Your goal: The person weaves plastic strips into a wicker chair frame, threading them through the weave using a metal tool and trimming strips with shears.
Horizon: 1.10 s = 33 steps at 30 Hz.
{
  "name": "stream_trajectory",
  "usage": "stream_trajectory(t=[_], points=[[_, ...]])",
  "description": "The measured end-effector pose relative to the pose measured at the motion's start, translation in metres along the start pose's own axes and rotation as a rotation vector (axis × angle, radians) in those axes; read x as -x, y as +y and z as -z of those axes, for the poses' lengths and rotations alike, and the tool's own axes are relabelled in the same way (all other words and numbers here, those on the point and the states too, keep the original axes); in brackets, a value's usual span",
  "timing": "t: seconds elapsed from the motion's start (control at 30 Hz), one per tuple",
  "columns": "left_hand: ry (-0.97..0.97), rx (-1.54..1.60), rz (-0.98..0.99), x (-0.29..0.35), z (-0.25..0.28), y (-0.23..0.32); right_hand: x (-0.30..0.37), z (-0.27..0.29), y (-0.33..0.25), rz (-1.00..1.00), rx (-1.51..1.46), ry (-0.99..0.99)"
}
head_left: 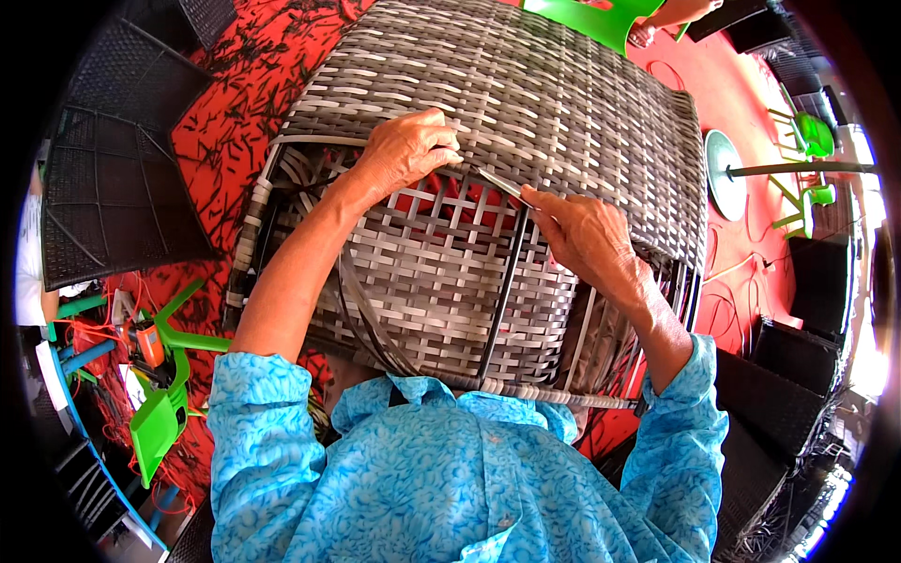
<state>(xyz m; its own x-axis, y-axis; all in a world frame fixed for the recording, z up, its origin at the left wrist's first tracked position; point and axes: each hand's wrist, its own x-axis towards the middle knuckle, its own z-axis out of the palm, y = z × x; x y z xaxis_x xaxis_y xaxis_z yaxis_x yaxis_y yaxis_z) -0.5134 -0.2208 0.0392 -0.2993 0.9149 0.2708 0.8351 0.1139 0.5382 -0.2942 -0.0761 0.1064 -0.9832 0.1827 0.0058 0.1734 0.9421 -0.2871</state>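
Note:
A large piece of grey-brown wicker furniture (526,84) lies before me, its upper panel closely woven. Below the panel's edge is an opening, with a second woven panel (422,300) and a black metal bar (507,291) inside the frame. My left hand (408,150) is closed, its fingertips pinching a wicker strand at the edge of the upper weave. To its right, my right hand (591,239) grips a slim pointed metal tool (502,184); its tip meets the weave near my left fingers. Loose strands (361,319) hang in a curve at the lower left of the opening.
Dark cut scraps litter the red floor (221,141) at left. Black woven pieces (131,188) stand there, with a green chair (158,432) nearer me. On the right are a round-based stand (725,174) and dark wicker pieces (798,357). Another person's limb (648,33) shows at the top.

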Motion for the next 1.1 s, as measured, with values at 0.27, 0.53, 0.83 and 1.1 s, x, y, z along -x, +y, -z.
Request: stream_trajectory(t=[0.27,0.53,0.83,1.1], points=[[-0.006,0.042,0.02,-0.004,0.0,-0.004,-0.003,-0.017,0.045,0.174,0.053,0.02],[0.004,0.04,0.088,-0.01,-0.004,-0.003,-0.025,-0.021,0.068,0.281,-0.124,0.241],[0.038,0.029,0.089,-0.019,-0.009,-0.003,-0.063,-0.008,0.087,0.516,0.082,0.213],[-0.016,0.044,0.15,-0.03,0.0,0.006,-0.083,0.007,0.085,0.396,0.01,0.018]])
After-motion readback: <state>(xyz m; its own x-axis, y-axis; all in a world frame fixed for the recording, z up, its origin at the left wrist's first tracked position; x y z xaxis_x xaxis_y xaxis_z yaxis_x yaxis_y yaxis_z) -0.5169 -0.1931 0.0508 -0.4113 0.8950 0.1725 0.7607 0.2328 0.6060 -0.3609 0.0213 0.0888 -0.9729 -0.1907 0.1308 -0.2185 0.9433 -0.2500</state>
